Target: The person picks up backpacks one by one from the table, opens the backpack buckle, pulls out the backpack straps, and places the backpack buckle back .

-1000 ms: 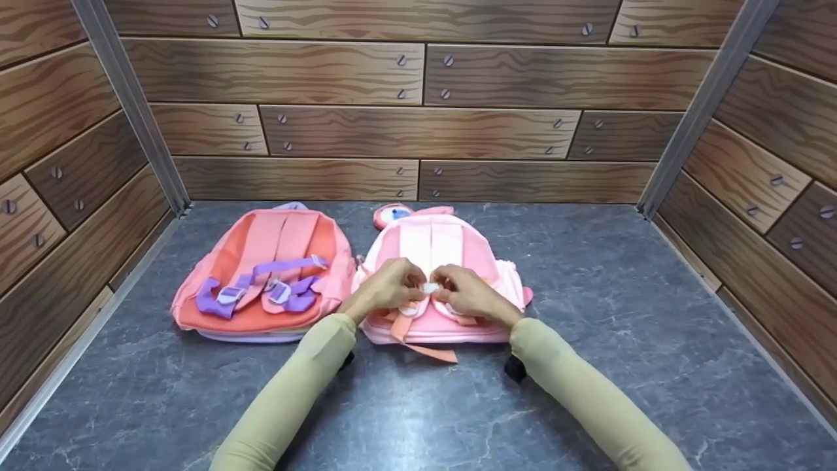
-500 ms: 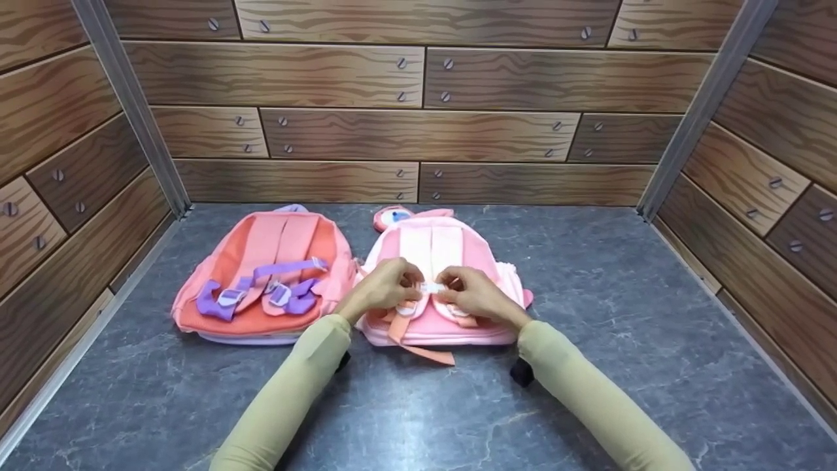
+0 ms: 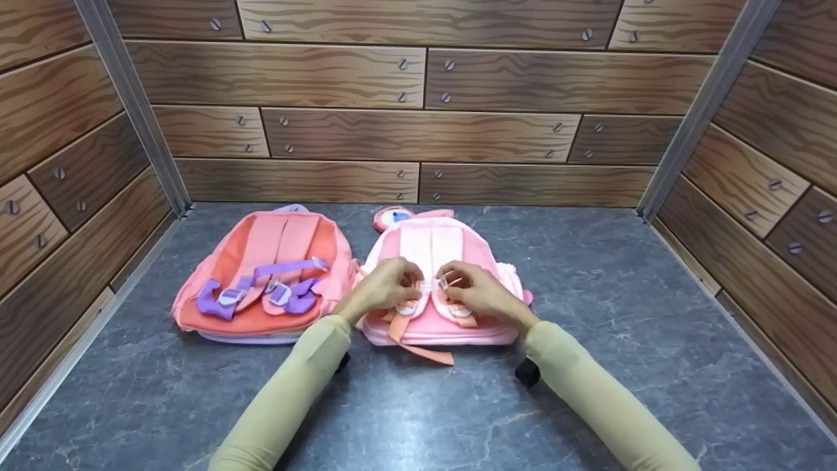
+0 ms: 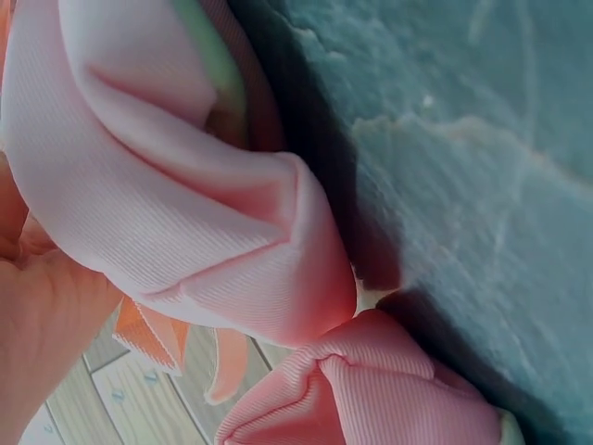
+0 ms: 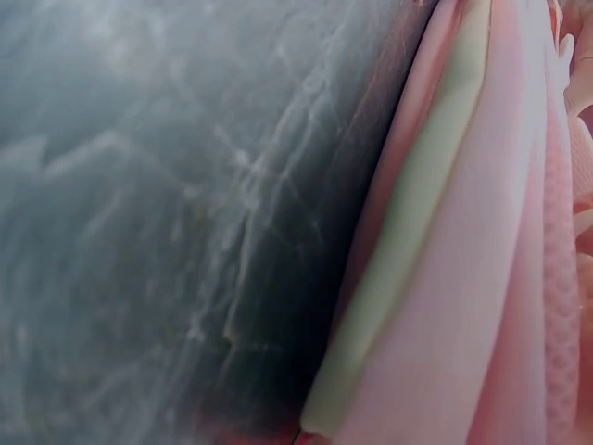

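Note:
A light pink backpack [image 3: 448,335] lies straps-up on the dark marbled table, slightly right of centre in the head view. My left hand [image 3: 386,286] pinches one white buckle half [image 3: 424,286] over the middle of its shoulder straps. Between the thumb and fingers of my right hand [image 3: 485,292] is the other white buckle half [image 3: 444,282], with a small gap between the two halves. Both wrist views are mostly filled by the backpack's pink side [image 4: 204,213], and the buckle is hidden there. An orange webbing strap [image 3: 425,354] trails off the bag's near edge.
Close on the left lies a coral backpack [image 3: 261,239] with purple straps [image 3: 291,264] and pale buckles. A plush piece with a blue eye [image 3: 395,216] pokes out behind the pink bag. Wood-patterned walls [image 3: 418,134] enclose the table [image 3: 608,281] at the back and sides.
The white buckle, in one piece between both hands a second ago, has come apart into two halves. My right hand has moved slightly right with its half; my left hand has barely moved.

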The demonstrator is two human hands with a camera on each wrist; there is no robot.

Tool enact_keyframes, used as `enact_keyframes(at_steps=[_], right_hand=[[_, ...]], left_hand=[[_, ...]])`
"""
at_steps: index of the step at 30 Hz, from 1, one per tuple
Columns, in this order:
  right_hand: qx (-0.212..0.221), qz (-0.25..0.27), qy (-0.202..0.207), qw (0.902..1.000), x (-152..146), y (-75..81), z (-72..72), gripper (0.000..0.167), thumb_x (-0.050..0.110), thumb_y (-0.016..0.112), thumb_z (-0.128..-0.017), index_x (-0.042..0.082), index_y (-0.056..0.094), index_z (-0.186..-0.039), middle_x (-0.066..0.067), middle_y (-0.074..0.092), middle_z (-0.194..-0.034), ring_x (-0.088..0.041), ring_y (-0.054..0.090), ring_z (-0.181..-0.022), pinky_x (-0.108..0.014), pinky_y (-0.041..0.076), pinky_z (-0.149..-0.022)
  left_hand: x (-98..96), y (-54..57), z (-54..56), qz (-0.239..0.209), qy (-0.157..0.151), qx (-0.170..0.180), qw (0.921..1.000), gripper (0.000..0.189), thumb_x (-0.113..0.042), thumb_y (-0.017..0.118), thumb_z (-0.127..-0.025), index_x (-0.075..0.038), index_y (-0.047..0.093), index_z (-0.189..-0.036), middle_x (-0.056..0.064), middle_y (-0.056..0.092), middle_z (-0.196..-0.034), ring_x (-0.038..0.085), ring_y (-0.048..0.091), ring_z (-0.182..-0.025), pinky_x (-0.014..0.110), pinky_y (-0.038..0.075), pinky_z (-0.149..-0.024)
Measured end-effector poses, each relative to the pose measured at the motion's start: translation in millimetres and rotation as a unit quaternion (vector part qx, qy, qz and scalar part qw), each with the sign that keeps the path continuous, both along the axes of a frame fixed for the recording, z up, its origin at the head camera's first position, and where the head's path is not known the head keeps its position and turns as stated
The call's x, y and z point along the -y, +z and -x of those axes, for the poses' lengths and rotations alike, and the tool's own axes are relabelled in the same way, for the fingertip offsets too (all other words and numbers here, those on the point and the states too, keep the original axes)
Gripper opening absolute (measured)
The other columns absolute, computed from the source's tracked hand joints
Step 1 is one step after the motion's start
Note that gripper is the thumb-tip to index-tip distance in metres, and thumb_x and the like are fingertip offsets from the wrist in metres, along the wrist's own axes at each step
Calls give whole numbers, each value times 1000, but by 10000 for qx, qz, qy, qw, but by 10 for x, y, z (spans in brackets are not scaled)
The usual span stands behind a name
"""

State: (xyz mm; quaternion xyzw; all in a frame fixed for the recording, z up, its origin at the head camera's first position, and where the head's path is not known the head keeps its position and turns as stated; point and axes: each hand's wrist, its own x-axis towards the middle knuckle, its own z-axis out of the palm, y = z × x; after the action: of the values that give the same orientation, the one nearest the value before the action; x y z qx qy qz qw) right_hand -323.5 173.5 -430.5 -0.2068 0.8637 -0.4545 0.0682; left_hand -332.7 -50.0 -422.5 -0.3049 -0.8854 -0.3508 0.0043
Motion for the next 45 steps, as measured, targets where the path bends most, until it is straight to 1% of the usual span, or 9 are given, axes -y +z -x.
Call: enact_keyframes(at_steps=[3, 6, 11, 16, 24, 32, 36, 41, 45], right_hand=[[-2, 212, 95, 9997, -19, -7, 15, 21, 0, 61, -88, 3, 58, -109, -17, 66, -104, -21, 63, -93, -26, 52, -75], [-77, 276, 167, 9994, -32, -12, 24, 22, -1, 62, -88, 3, 59, -109, -17, 67, -101, -19, 62, -89, -25, 50, -74], [-349, -165, 183, 9991, -45, -6, 25, 14, 6, 69, -87, 10, 69, -100, -7, 67, -92, -14, 57, -84, -26, 46, -76], [-347, -552, 20, 9979, -56, 18, 17, 9, 14, 73, -87, 13, 76, -95, 2, 69, -88, -10, 56, -79, -25, 46, -73], [-475, -829, -158, 9953, -38, 49, 13, 9, 12, 73, -85, 14, 78, -92, 2, 73, -87, -8, 53, -71, -22, 43, -64], [-435, -450, -362, 9974, -2, 27, 13, 15, 18, 75, -85, 13, 76, -99, -1, 73, -94, -13, 60, -83, -26, 49, -73], [-442, -252, -276, 9983, 53, 13, 26, 21, 16, 76, -84, 12, 74, -105, -4, 72, -98, -14, 62, -87, -28, 51, -77], [-635, -442, -140, 9969, 149, 10, 48, 25, 14, 77, -83, 10, 74, -107, -5, 71, -95, -13, 62, -83, -27, 51, -74], [-670, -529, -201, 9961, 187, 18, 57, 27, 14, 79, -82, 10, 74, -108, -5, 70, -95, -12, 61, -81, -25, 51, -71]], left_hand=[[0, -4, 2, 50, 7, -31, 10000, 19, -3, 74, -80, -2, 72, -99, 8, 66, -81, 12, 55, -75, 27, 49, -70], [-3, -10, 5, 91, 15, -64, 9999, 20, -3, 74, -79, -3, 73, -99, 8, 66, -82, 11, 55, -75, 27, 49, -71], [-2, -13, 3, 73, -22, -151, 9999, 19, -3, 74, -78, -3, 72, -97, 8, 65, -80, 13, 55, -75, 26, 48, -70], [-3, -7, -2, 69, -25, -215, 9997, 19, -3, 74, -78, -3, 72, -97, 7, 65, -80, 14, 56, -76, 26, 47, -70], [-23, 7, -5, 63, 67, -104, 9999, 18, -3, 75, -78, -2, 72, -96, 4, 63, -78, 9, 53, -73, 23, 46, -69], [-27, 4, -4, -152, -26, -235, 9996, 20, -2, 75, -79, 0, 72, -99, 8, 66, -80, 9, 54, -72, 23, 48, -68], [-19, -3, -1, -350, -45, -256, 9990, 21, -3, 76, -78, 0, 71, -98, 11, 70, -84, 13, 59, -75, 27, 51, -71], [-26, -6, 4, -574, -48, -289, 9979, 21, -2, 77, -77, 0, 69, -96, 11, 71, -85, 16, 63, -77, 29, 53, -72], [-36, 4, -3, -703, -14, -304, 9971, 22, 1, 75, -77, 1, 69, -97, 11, 71, -86, 16, 64, -77, 27, 54, -72]])
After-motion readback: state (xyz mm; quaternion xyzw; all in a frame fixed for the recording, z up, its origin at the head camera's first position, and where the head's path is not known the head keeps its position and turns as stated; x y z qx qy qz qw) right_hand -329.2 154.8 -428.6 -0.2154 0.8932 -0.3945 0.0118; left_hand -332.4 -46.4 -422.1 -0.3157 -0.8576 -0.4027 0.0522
